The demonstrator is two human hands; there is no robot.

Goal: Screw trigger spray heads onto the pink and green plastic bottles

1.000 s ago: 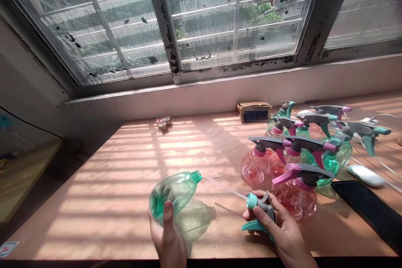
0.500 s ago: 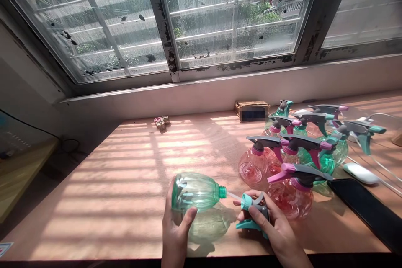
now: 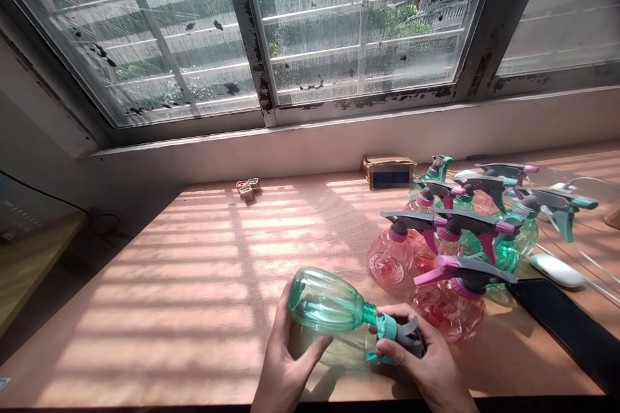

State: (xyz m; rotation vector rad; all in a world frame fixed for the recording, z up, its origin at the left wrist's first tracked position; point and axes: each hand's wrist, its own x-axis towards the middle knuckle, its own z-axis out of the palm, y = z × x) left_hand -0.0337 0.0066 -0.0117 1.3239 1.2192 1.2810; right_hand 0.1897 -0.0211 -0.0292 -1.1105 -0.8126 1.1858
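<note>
My left hand (image 3: 290, 352) is closed around the base of a clear green spray bottle (image 3: 325, 300), tilted on its side with its neck to the right. In my right hand (image 3: 423, 358) is a grey and turquoise trigger spray head (image 3: 398, 333), its turquoise collar close to the bottle's threaded neck. Whether collar and neck touch I cannot tell. The dip tube appears to lie inside the bottle. Beneath the bottle, a second pale, see-through bottle shape shows low on the table, partly hidden.
Several pink and green spray bottles with trigger heads, such as a pink one (image 3: 448, 313), crowd the right side. Beside them lie a black phone (image 3: 564, 322) and a white mouse (image 3: 557, 270). A brown box (image 3: 389, 172) and small cubes (image 3: 247, 190) sit toward the window.
The green bottle has moved right and slightly down with my left hand, its neck now close to the collar. The tube between them no longer shows; the spray head has shifted slightly right.
</note>
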